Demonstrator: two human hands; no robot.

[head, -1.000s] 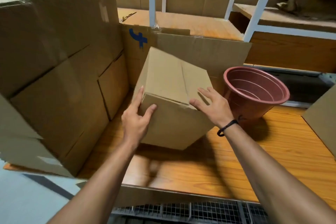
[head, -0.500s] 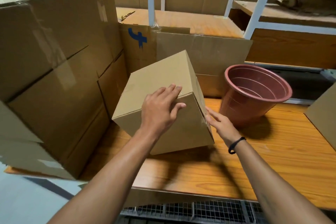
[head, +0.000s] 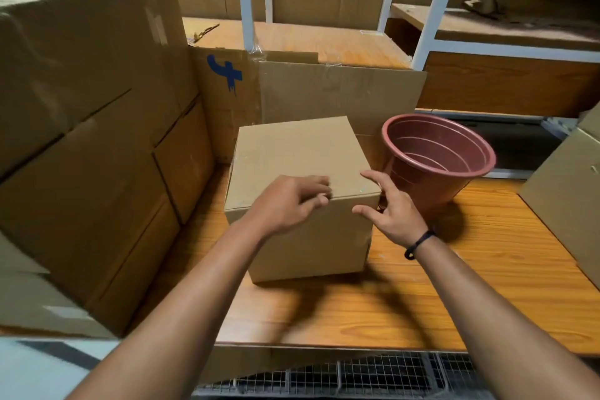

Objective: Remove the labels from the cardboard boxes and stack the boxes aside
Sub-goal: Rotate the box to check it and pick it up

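A: Left hand (head: 285,204), fingers (head: 319,187) curled at the near top edge of the cardboard box (head: 292,153); blurred, can't tell if they pinch anything. Right hand (head: 394,221), fingers (head: 370,176) spread, holding nothing, bracketing the near right corner
B: Risk?
A: Probably picking at tape or a label edge. With only that loose brace, a hard pull may skid the box into the pot (head: 422,191) just beside it, or tear the cardboard face
B: Box versus fingers?
A: Upright on the bench (head: 487,286), directly under both hands; stacked boxes (head: 97,140) just left. No label on the faces shown
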